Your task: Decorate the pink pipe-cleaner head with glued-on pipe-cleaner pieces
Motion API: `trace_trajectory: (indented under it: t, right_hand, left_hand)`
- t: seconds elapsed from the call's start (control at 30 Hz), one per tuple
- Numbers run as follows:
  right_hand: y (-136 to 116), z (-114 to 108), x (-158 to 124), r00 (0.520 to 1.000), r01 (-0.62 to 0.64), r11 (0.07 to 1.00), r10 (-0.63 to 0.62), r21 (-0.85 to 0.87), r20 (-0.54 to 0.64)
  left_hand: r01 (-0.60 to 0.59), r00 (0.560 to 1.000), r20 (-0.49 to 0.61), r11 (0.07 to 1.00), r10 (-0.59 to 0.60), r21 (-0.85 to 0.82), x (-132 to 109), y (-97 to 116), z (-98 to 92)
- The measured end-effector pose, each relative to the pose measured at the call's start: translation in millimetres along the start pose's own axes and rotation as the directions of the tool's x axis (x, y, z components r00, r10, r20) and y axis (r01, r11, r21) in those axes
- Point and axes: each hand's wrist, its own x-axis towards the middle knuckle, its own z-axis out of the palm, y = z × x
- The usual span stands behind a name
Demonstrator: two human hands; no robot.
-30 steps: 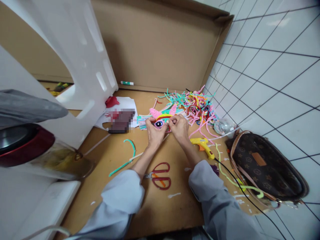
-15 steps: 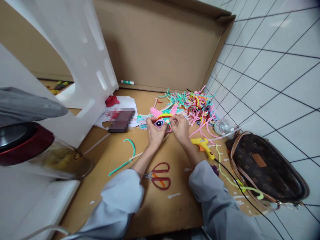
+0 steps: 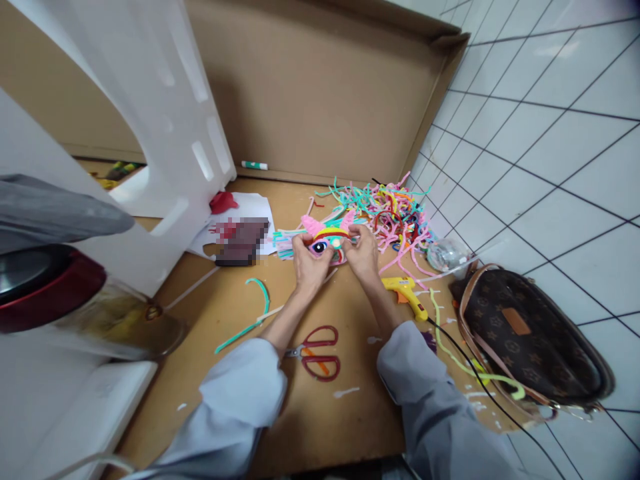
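Between my hands is a colourful pipe-cleaner animal face (image 3: 331, 233) with pink ears, a yellow and red band across its brow and a big dark eye on its left side. My left hand (image 3: 310, 263) grips its left edge, the thumb beside the eye. At its right side, my right hand (image 3: 363, 254) is closed on the edge, thumb near the pale nose; its fingers partly cover that side. Behind the face lies a bundle of pale and teal pipe cleaners (image 3: 284, 244). Closer to me, red-handled scissors (image 3: 320, 353) rest on the table.
A tangled pile of pipe cleaners (image 3: 395, 207) lies at the back right. To the right are a yellow glue gun (image 3: 407, 293) with a black cord and a brown handbag (image 3: 535, 333). A glass kettle (image 3: 125, 313) stands left, near a blurred dark device (image 3: 243, 243) on paper.
My right hand's fingers have shifted from a raised pinch over the face to a hold along its right edge. The left hand stays in nearly the same place.
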Motion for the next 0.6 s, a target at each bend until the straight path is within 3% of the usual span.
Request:
trace_trajectory:
  t: [0.27,0.6]
  right_hand:
    - [22.8,11.1,7.2,0.989,-0.136,0.966,0.118,0.222,0.093]
    - [30.0,19.3,7.7,0.987,-0.161,0.953,0.148,0.258,0.07]
  left_hand:
    - [0.026,1.0,0.014,0.999,-0.025,-0.019,1.9,3.5,-1.6]
    - [0.045,0.999,-0.006,0.999,-0.045,-0.019,2.1,5.7,-1.4]
